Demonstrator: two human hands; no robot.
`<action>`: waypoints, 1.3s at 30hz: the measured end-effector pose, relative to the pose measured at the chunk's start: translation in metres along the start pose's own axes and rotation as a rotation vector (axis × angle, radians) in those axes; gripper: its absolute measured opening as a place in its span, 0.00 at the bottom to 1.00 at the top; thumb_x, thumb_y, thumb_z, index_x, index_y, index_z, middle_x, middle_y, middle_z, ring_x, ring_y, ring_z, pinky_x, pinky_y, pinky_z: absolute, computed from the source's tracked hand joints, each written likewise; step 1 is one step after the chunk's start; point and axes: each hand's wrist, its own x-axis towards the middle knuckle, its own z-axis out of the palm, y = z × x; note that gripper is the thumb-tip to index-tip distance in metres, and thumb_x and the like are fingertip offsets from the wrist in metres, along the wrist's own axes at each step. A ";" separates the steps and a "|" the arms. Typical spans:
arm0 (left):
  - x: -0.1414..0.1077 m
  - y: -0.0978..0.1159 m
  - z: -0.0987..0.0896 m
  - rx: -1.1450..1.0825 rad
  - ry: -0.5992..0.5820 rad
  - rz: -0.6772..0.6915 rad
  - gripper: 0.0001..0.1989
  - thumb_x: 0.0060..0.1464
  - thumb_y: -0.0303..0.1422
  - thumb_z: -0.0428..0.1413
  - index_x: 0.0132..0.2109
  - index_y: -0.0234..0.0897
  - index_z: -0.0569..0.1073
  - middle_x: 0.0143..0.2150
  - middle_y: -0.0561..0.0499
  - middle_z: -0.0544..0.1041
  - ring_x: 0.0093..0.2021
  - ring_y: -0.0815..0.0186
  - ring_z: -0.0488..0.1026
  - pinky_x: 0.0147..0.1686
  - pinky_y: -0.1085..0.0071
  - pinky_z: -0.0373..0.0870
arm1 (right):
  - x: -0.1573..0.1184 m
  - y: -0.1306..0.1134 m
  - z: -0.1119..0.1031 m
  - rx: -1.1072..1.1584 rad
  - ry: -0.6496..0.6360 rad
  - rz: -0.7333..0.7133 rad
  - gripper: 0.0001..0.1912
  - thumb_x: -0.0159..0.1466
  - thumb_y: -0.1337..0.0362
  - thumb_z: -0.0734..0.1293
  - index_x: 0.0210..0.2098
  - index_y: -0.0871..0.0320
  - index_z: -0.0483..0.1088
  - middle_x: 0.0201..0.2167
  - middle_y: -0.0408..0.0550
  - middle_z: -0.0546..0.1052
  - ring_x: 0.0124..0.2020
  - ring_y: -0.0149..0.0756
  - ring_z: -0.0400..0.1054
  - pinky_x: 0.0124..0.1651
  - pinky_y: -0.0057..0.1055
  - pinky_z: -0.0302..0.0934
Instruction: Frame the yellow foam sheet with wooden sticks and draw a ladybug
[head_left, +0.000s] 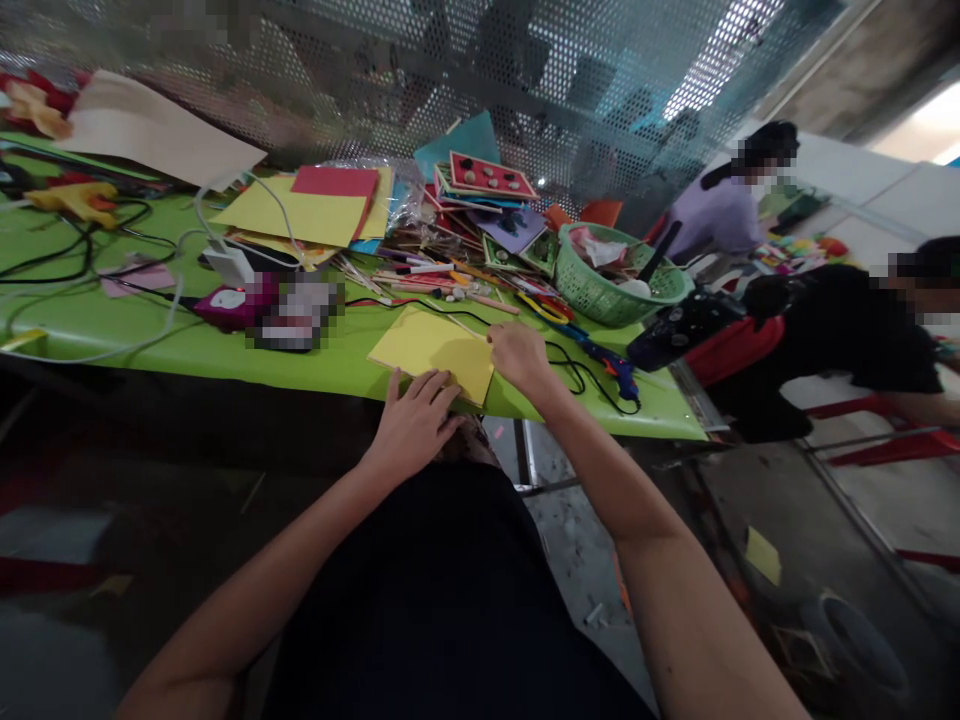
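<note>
The yellow card (429, 350) lies along the near edge of the green table (150, 330), right of its middle; whether it is one sheet or several is hard to tell. The table runs out of view at the left, and clutter hides much of its far edge. A pale sheet (150, 130) lies toward the far left corner. Nearer the middle of the far edge, a pile of coloured sheets (277, 215) overlaps so that the lower ones barely show. The green basket (592, 290) stands near the right edge, its contents a jumble. The left hand (412, 412) rests on the card's near side with fingers extended and slightly spread. The right hand (519, 357) is at its right side, fingers curled; I cannot tell whether they grip anything. Toward the near right corner lies a blue glue gun (619, 365), its outline confused by black cable (589, 372).
</note>
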 end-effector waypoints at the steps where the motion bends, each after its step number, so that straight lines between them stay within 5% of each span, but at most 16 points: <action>1: 0.000 -0.003 -0.003 -0.006 -0.004 0.004 0.17 0.72 0.40 0.53 0.63 0.44 0.74 0.70 0.42 0.74 0.71 0.47 0.68 0.74 0.33 0.50 | -0.003 0.003 -0.001 -0.009 -0.006 0.012 0.21 0.70 0.72 0.58 0.54 0.63 0.78 0.53 0.64 0.83 0.54 0.52 0.77 0.53 0.38 0.66; 14: 0.017 -0.034 -0.015 -0.145 -0.042 0.006 0.09 0.70 0.40 0.53 0.44 0.41 0.73 0.57 0.43 0.82 0.58 0.52 0.78 0.69 0.45 0.61 | -0.030 0.031 -0.002 0.024 -0.034 0.095 0.19 0.69 0.72 0.60 0.53 0.60 0.78 0.52 0.60 0.83 0.55 0.51 0.77 0.51 0.37 0.66; 23: 0.034 -0.064 -0.015 -0.269 -0.032 -0.019 0.12 0.67 0.39 0.54 0.34 0.42 0.68 0.51 0.43 0.83 0.52 0.53 0.78 0.54 0.55 0.73 | -0.031 0.039 0.002 0.054 -0.034 0.105 0.19 0.69 0.71 0.61 0.54 0.59 0.78 0.55 0.60 0.83 0.57 0.51 0.77 0.52 0.37 0.67; 32: 0.060 -0.096 -0.010 -0.330 -0.049 -0.019 0.01 0.59 0.32 0.55 0.39 0.41 0.71 0.52 0.43 0.81 0.54 0.55 0.78 0.54 0.58 0.75 | -0.024 0.036 0.004 0.044 -0.016 0.145 0.17 0.72 0.71 0.59 0.51 0.61 0.78 0.52 0.62 0.83 0.54 0.53 0.78 0.50 0.38 0.67; 39: 0.055 -0.106 -0.017 -0.387 -0.087 0.031 0.10 0.58 0.26 0.49 0.42 0.41 0.74 0.56 0.44 0.82 0.58 0.57 0.78 0.60 0.56 0.75 | -0.031 0.043 0.003 0.048 -0.008 0.164 0.18 0.72 0.72 0.59 0.55 0.61 0.76 0.53 0.61 0.83 0.55 0.51 0.77 0.52 0.36 0.65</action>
